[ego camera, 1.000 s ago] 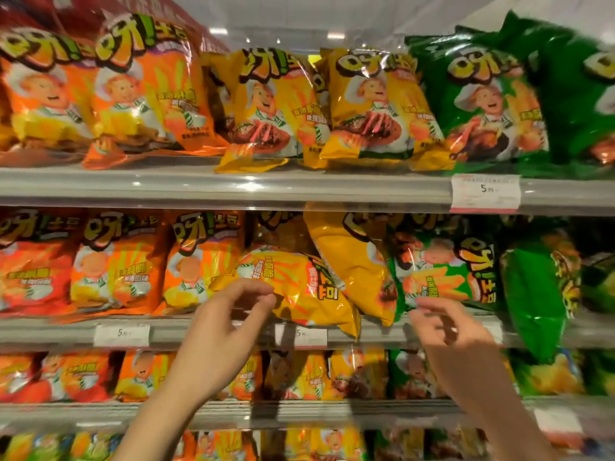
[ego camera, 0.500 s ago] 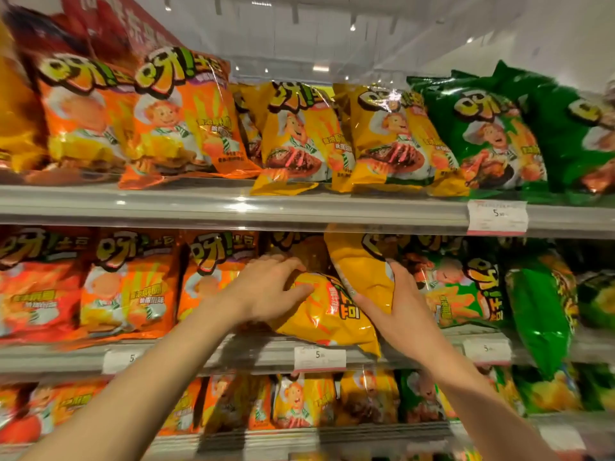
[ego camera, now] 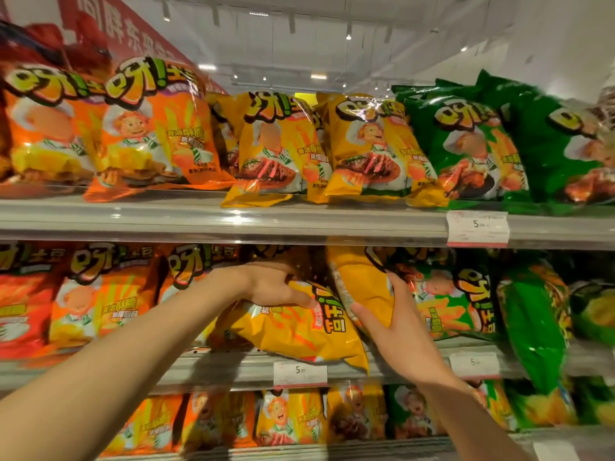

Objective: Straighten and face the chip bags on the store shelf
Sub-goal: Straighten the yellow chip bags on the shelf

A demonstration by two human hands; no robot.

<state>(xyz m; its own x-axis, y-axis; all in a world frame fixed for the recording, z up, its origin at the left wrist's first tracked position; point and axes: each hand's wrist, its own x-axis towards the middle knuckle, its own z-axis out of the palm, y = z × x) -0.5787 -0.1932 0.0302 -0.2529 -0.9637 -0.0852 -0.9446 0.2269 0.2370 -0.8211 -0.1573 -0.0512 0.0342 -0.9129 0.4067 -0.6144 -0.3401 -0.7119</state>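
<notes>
Top shelf: grey metal shelf w/ clear front lip (ego camera: 199,224); holds glossy orange chip bags (ego camera: 146,134) at left, yellow ones centre, green ones at right, all upright, fronts facing out.
Mid shelf: second grey metal shelf (ego camera: 233,369); orange bags upright at left, green bags (ego camera: 446,304) at right, two yellow bags out of line in centre.
Tipped bag: glossy yellow chip bag lying on its side (ego camera: 299,324); long axis approx horizontal, sloping down to the right; printed logo rotated, reads sideways; lower right corner overhangs shelf front edge, just above white price tag (ego camera: 300,374).
Back-out bag: plain yellow chip bag showing its rear seam (ego camera: 359,287); long axis approx vertical, top tilted left; front print turned away; touches tipped bag's right end.
Left hand (ego camera: 266,284): fingers curled over upper edge of tipped bag, thumb (ego camera: 299,299) pressed on its face; a closed hold.
Right hand (ego camera: 399,331): fingers spread and wrapped round lower part of back-out bag, thumb on seam side; grasping it.
Bottom shelf: more orange, yellow, green bags, upright; partly blurred.
</notes>
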